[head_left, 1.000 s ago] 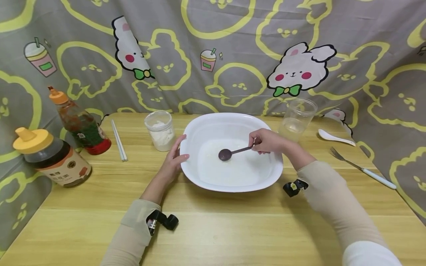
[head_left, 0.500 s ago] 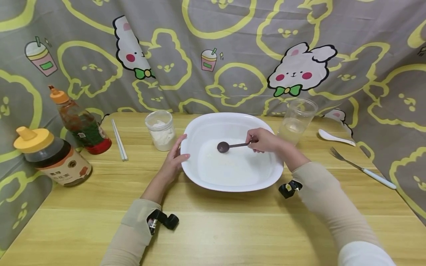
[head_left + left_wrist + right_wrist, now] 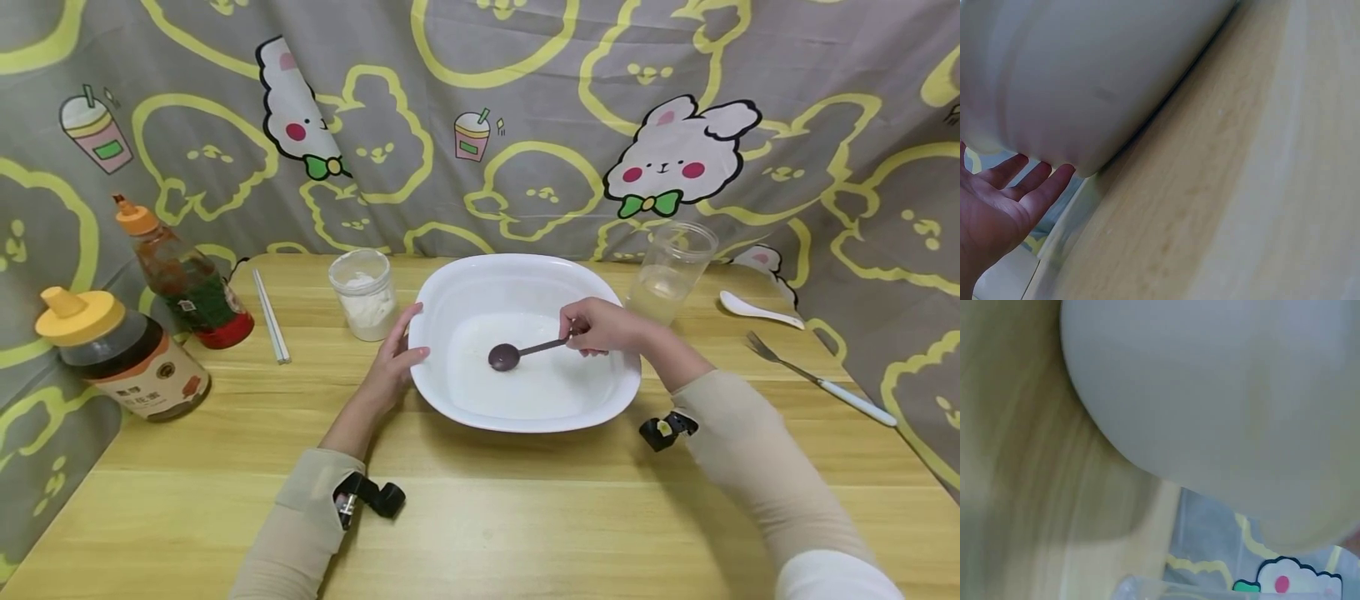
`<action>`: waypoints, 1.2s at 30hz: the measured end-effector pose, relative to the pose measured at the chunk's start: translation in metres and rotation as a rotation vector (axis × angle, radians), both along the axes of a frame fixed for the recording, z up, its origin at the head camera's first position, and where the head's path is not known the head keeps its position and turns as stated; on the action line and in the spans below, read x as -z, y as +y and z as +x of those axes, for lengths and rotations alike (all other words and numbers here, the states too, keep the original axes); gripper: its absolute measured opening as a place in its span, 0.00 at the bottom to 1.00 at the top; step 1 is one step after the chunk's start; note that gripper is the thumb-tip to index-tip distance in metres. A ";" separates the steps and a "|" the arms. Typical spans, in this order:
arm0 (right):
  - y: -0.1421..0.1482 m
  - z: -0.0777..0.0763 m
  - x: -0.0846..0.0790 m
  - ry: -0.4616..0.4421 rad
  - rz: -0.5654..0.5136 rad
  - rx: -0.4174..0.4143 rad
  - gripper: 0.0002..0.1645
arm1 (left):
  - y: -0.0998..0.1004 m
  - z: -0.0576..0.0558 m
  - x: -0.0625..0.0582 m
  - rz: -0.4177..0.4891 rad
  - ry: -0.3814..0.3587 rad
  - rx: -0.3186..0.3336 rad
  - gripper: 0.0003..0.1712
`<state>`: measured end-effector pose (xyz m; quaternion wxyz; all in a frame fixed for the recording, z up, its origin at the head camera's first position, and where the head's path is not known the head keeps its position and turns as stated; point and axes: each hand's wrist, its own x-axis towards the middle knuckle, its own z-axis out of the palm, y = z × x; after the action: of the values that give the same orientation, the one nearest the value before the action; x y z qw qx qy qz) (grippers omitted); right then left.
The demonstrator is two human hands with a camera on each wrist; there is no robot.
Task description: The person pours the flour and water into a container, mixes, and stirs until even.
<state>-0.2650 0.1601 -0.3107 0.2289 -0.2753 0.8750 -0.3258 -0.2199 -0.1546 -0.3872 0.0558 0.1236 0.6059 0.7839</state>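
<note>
"So where was the dark spoon (image 3: 504,357)?"

"Inside the white basin (image 3: 525,283), its round bowl near the middle and its handle running toward the person's right side. I couldn't tell whether it touched the bottom."

"Was anyone holding it?"

"Yes, the right hand (image 3: 600,327) pinched the end of the handle, fingers bent, reaching in over the basin's right rim. The right wrist view showed mostly the outer wall of the basin."

"And the left hand (image 3: 390,362)?"

"That one was spread against the basin's left end, thumb at the rim. In the left wrist view the fingers were fairly straight, their tips touching the outer wall."

"What stood around the basin?"

"A jar of white powder (image 3: 367,308) just beyond the left hand, and a clear cup (image 3: 660,296) behind the right forearm, with some cloudy, pale liquid in it."

"Further out on the desk (image 3: 487,517)?"

"On the left, a pair of chopsticks (image 3: 272,317), then a red sauce bottle (image 3: 183,279) with an orange cap, and nearer, a yellow-capped jar (image 3: 138,367) with dark contents. On the right, a white spoon (image 3: 761,310) lay beyond a fork (image 3: 825,384) with a pale handle. A grey, cartoon-printed curtain (image 3: 390,33) hung behind everything."
</note>
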 end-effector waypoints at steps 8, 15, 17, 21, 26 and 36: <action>0.011 -0.001 -0.007 0.083 0.088 0.045 0.03 | 0.000 0.000 -0.001 0.005 0.001 -0.005 0.38; 0.002 -0.005 0.000 0.028 0.006 0.058 0.02 | 0.000 0.000 -0.001 -0.004 -0.001 -0.008 0.37; -0.002 -0.006 0.004 0.006 -0.032 0.028 0.02 | 0.000 0.000 -0.001 -0.002 -0.004 -0.011 0.38; -0.005 -0.004 0.006 -0.032 -0.055 -0.025 0.03 | 0.000 0.000 0.000 -0.004 -0.005 -0.012 0.38; 0.002 0.001 -0.001 -0.020 0.014 -0.028 0.02 | 0.001 0.000 0.000 -0.001 -0.006 -0.011 0.38; 0.023 0.000 -0.019 0.104 0.155 0.059 0.03 | 0.001 0.001 -0.001 -0.005 -0.013 -0.015 0.38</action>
<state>-0.2655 0.1826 -0.2914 0.1942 -0.2473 0.9160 -0.2493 -0.2187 -0.1533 -0.3860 0.0542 0.1136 0.6083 0.7837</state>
